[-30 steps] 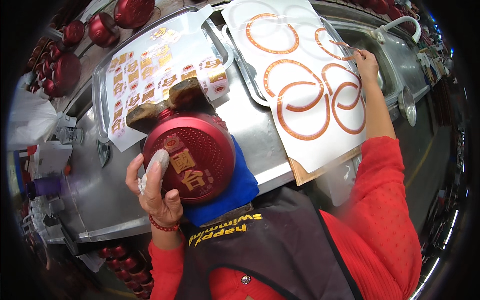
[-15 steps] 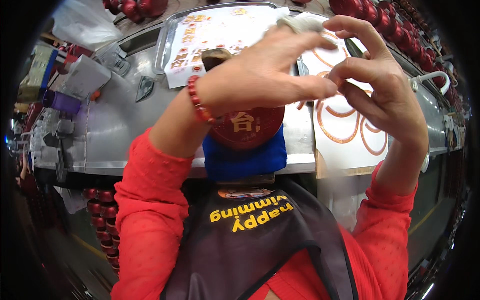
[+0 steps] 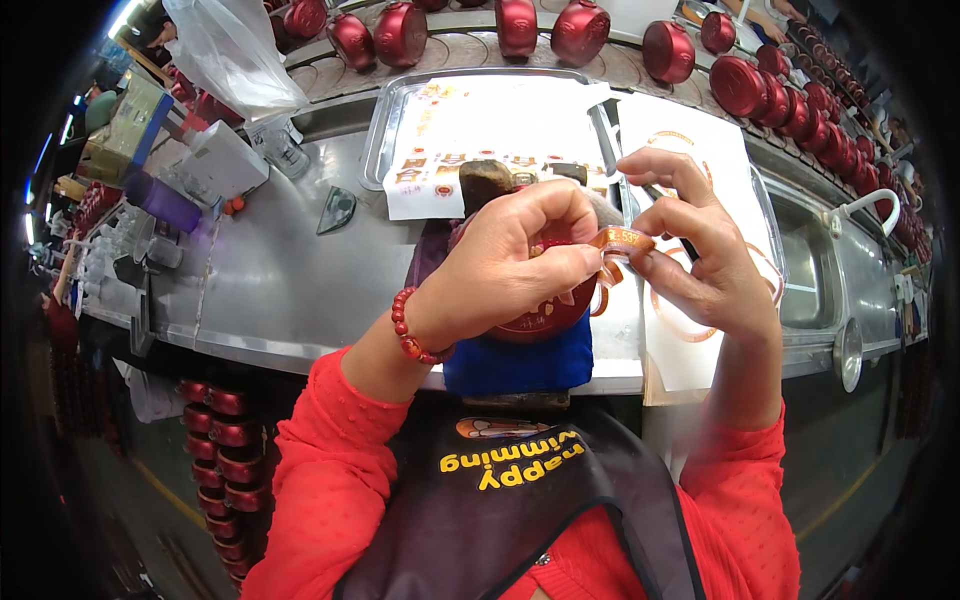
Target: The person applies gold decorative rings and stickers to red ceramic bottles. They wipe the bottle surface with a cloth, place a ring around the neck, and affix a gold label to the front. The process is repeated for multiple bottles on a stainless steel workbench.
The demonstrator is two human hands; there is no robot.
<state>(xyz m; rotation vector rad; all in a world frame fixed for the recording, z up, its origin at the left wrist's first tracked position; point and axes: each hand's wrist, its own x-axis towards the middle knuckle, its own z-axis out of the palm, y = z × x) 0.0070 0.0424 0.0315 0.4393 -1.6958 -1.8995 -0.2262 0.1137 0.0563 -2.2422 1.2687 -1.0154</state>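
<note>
A thin orange-brown decal strip with pale print is stretched between my two hands, its loose end curling below. My left hand pinches one end between thumb and forefinger. At the other end, my right hand pinches with thumb and fingertips, the other fingers bent. Beneath the left hand lies a round dark-red bottle with gold lettering, partly covered by that hand. It rests on a folded blue cloth at the table's near edge. Right of it, a white sheet carries orange ring-shaped decals.
Behind my hands a metal tray holds a white sheet of gold and red decals. Rows of red round bottles line the far side. A sink is at right; a purple cup and glassware stand left.
My left hand has closed from outstretched fingers into a pinch, and the strip now shows taut between both hands. The hands have come lower, and the whole view has shifted.
</note>
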